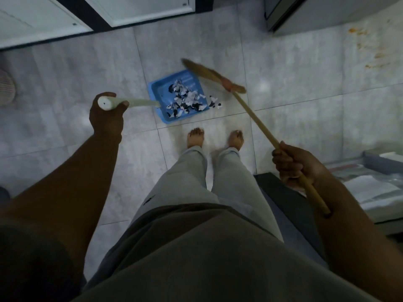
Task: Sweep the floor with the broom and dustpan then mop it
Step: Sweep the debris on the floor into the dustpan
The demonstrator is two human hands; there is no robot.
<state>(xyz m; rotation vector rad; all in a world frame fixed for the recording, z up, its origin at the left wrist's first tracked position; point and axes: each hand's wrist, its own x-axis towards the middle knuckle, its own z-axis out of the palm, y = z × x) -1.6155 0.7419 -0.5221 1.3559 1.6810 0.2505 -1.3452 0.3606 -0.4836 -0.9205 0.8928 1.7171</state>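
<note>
Left hand grips the dustpan, which lies to its right; right hand grips the broom stick.

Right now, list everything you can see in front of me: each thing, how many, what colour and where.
dustpan: one, blue with a white handle, on the floor ahead of the feet
paper scraps: many, black and white, mostly in the dustpan, a few on the floor at its right edge
broom: one, wooden stick and brown bristles, head blurred over the dustpan's far right corner
floor: grey tiles, all round
stains: several, orange, on the floor at far right
cupboard doors: two, white, top left
feet: two, bare, just behind the dustpan
left hand: grips the end of the dustpan handle
right hand: grips the broom stick
</note>
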